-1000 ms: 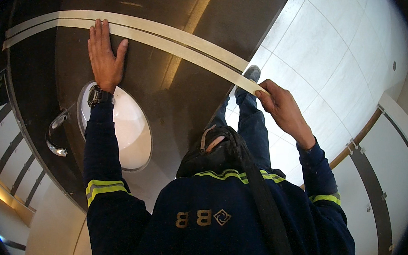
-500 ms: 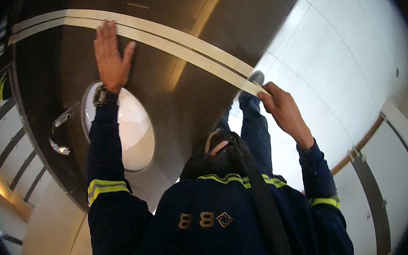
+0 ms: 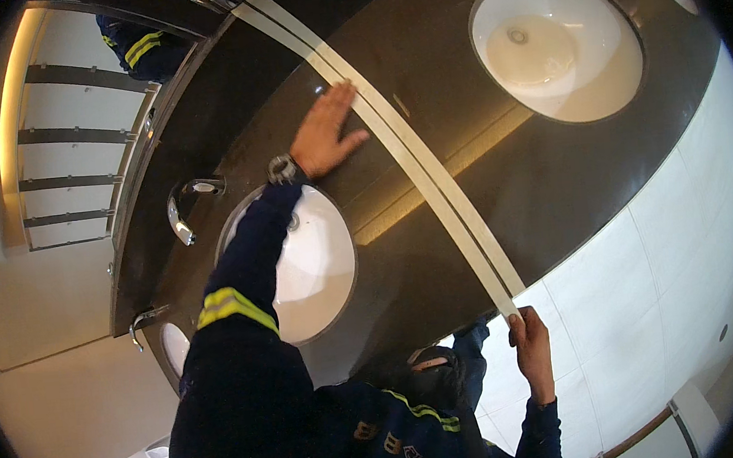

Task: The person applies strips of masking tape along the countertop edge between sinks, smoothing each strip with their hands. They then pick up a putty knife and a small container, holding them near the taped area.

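Observation:
Two pale strips of masking tape run side by side across a dark countertop [image 3: 555, 186], a thin dark line between them. My right hand [image 3: 532, 350] pinches the loose front end of the left tape strip [image 3: 422, 191] just past the counter's front edge. The right tape strip [image 3: 461, 190] ends near that edge. My left hand [image 3: 324, 137] is open, fingers stretched and thumb apart, with its fingertips at the left strip farther back. Whether they press on the tape or hover is hard to tell. A watch [image 3: 283, 170] circles my left wrist.
Below my left forearm is a white oval sink [image 3: 322, 268] with a chrome faucet [image 3: 178, 215]. Another sink [image 3: 578, 53] lies to the right of the tape. A mirror [image 3: 73, 159] borders the counter on the left; white floor tiles [image 3: 625, 294] lie beyond the front edge.
The view has turned and shifted, bringing the right-hand sink in. My left hand remains by the tape, and my right hand still holds the strip's front end.

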Demonstrator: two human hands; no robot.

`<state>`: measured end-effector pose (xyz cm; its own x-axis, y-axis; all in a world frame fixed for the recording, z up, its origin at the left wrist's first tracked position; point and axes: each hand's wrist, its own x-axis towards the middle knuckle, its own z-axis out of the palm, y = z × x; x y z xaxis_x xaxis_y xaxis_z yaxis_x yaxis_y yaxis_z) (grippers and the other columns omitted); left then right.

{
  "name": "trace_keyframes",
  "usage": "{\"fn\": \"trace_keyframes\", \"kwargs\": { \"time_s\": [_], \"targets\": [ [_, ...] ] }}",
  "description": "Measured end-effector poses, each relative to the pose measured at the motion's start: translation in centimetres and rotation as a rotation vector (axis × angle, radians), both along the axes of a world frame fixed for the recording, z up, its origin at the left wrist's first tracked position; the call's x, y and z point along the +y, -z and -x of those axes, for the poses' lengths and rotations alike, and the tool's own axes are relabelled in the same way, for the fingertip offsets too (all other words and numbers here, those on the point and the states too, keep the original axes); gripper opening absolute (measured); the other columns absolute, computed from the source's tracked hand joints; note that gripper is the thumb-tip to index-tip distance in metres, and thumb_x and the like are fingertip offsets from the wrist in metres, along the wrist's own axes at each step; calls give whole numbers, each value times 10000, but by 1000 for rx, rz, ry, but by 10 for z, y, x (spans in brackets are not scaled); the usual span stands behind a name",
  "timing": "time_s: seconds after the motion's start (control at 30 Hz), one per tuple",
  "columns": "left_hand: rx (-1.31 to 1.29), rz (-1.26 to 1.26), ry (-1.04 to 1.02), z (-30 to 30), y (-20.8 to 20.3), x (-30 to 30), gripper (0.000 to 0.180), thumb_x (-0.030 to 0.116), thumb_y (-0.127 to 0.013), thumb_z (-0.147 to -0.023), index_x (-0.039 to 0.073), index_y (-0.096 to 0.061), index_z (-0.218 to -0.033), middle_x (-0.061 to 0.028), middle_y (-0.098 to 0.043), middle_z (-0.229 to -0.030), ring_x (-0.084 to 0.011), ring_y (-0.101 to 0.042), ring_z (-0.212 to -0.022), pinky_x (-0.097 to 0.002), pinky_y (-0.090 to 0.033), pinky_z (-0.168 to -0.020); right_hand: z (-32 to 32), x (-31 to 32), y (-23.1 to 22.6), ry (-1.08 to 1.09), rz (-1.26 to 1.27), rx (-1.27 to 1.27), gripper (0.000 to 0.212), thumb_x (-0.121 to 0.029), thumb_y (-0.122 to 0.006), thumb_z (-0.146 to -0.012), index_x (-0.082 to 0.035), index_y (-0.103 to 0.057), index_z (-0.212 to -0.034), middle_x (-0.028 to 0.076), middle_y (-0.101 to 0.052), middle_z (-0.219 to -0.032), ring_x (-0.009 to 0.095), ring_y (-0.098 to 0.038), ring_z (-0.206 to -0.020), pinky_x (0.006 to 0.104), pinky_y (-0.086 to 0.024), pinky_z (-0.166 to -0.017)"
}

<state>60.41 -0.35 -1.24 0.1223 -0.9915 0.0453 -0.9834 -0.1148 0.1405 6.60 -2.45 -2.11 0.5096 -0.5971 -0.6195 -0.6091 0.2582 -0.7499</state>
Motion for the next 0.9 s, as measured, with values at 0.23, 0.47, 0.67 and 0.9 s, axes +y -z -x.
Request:
{"fn": "trace_keyframes", "kwargs": {
  "time_s": [0.23,0.47,0.67,0.9],
  "targets": [
    [-65,-9,-86,-78,6,-34,787,507,-536,-1029,42,-282,-1612,-181,-284,-1673,-321,-251,-1558,-418,-230,-1275,5,-1,8,26,-30,-2,297,-256,-547,-1074,27,-625,-1024,62,-567,-646,134,-519,-582,322,-423,-547],
    [-46,-30,-83,-91,3,-38,827,569,-529,-1013,35,-302,-1603,-174,-290,-1671,-308,-272,-1550,-409,-236,-1275,0,-4,-5,-4,12,36,279,-243,-561,-1070,25,-623,-1031,63,-579,-654,132,-531,-595,323,-439,-560],
    [-55,-29,-161,-86,7,-44,831,563,-525,-1016,35,-283,-1611,-182,-271,-1679,-321,-257,-1556,-422,-234,-1270,0,3,-2,19,19,-14,269,-227,-558,-1068,28,-636,-1107,83,-618,-704,139,-564,-628,322,-465,-584],
    [-35,94,-130,48,38,-44,845,549,-545,-1005,-4,-296,-1594,-233,-250,-1672,-388,-199,-1563,-516,-170,-1267,18,10,54,-36,189,-54,287,-270,-568,-1059,14,-611,-1080,200,-673,-808,290,-651,-710,409,-508,-677]
  ]
}}
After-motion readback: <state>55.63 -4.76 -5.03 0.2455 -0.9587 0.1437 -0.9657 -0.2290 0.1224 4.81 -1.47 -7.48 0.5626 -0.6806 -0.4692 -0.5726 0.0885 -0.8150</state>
